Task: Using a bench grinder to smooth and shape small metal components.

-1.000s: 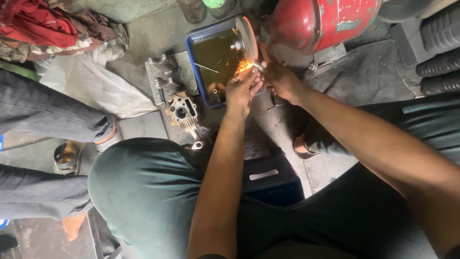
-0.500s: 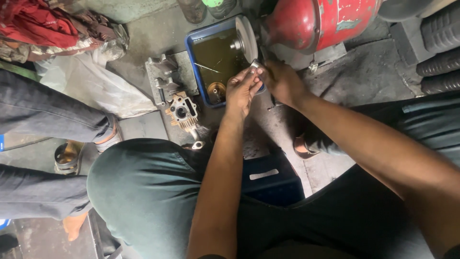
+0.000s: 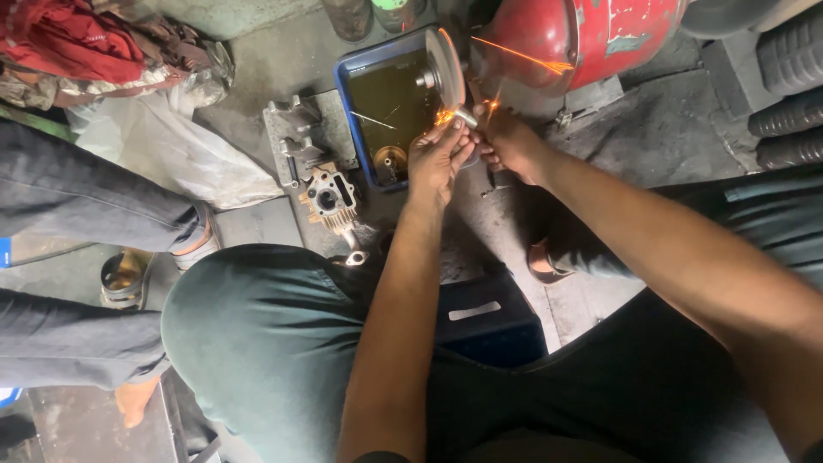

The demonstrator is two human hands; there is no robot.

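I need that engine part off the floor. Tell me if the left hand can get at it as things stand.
Probably not at once. The left hand is pinching a small metal piece against the grinding wheel, with the right hand. The engine part lies uncovered just beside the left forearm.

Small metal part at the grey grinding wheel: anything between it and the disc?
Nothing visible. Left hand and right hand pinch the small metal part directly against the grey grinding wheel; sparks fly at the contact. The blue tray of dark liquid sits beside it, not between.
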